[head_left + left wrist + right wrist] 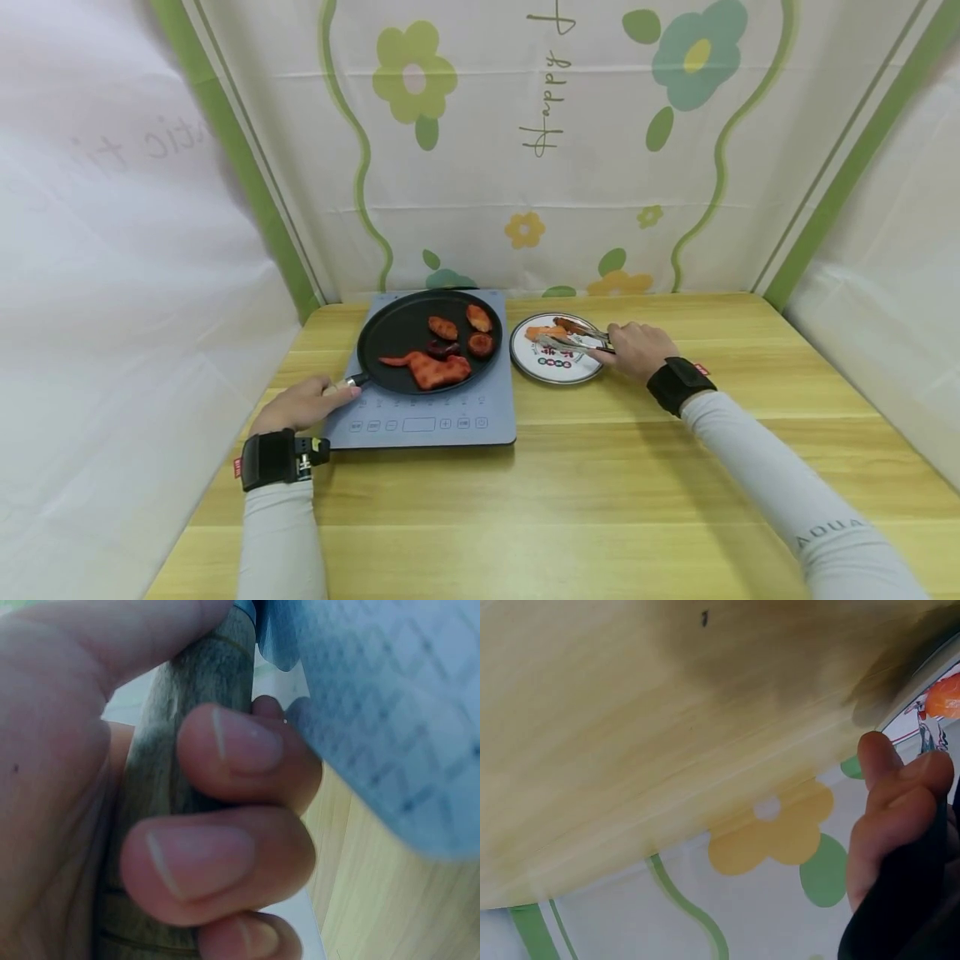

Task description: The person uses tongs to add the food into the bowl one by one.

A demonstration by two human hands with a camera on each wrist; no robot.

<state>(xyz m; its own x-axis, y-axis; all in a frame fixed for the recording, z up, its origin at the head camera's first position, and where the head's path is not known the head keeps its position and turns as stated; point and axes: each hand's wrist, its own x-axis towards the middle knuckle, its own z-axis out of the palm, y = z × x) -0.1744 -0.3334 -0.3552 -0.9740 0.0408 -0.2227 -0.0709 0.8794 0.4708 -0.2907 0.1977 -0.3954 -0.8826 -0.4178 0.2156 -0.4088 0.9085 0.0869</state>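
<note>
My left hand (300,404) grips the wooden handle (206,679) of a round black frying pan (393,333), fingers curled round it. Inside the pan lie a reddish wing-shaped piece (435,372), a dark red piece (442,349) and several small browned pieces (443,327). Metal tongs (587,346) are held in my right hand (641,350) over a white plate (525,364) with a dark rim. Between the spread tong arms are an orange piece (542,332) and a brown piece (567,324) of food; whether the tips touch them, I cannot tell.
Under the pan is a grey-blue induction cooktop (420,433), its control panel towards me. The plate stands right of it on the wooden table (570,500). White curtain walls (465,183) with printed flowers enclose the back and sides.
</note>
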